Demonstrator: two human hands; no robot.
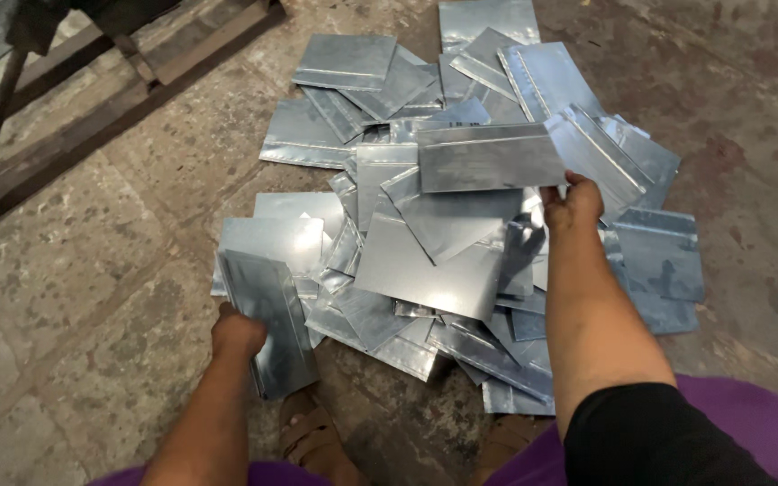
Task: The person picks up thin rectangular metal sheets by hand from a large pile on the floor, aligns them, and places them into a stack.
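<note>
Head view: two hands, two held sheets: left hand [238, 333], right hand [572, 202], upright sheet [272, 328], lifted sheet [490, 157].

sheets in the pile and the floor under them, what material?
Sheets: thin metal by the look, likely galvanized steel or tin plate; shiny grey, mirror-like glare, folded edges. The right hand lifts one; the left hand holds another. Floor: worn stone or concrete slabs, matte and stained.

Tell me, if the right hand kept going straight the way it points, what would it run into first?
Probably more metal. The right hand already holds a metal sheet at its corner; beyond it lie folded sheets of the pile, though depth is hard to judge.
</note>
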